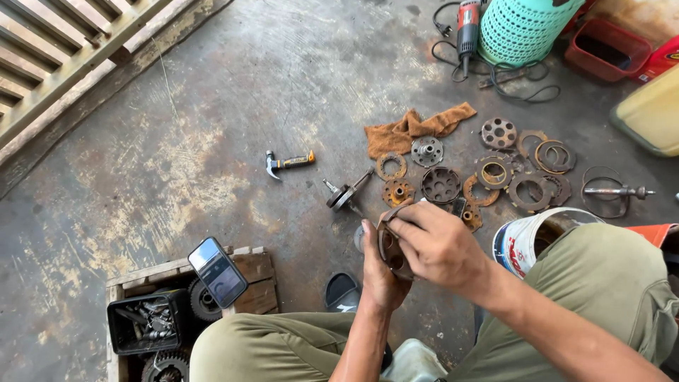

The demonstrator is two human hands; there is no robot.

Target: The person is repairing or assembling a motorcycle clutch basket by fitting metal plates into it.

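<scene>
Head view: the left hand (378, 272) cups a rusty round metal part (391, 244) from below, fingers closed around its rim, just above centre of frame. The right hand (435, 247) clamps over it from 3 o'clock, fingertips pinching the top edge. That part looks stiff and fairly heavy for its size, with rust giving grip; the rim seems the safest hold. At 12 o'clock from the hands, plates and discs (495, 172) lie spread on the concrete floor (212, 106) beside an orange rag (414, 127). A hammer (288, 164) lies at 10 o'clock, a phone (218, 271) at 9 o'clock on a wooden crate (254, 269), a white bucket (527, 237) at 3 o'clock
</scene>
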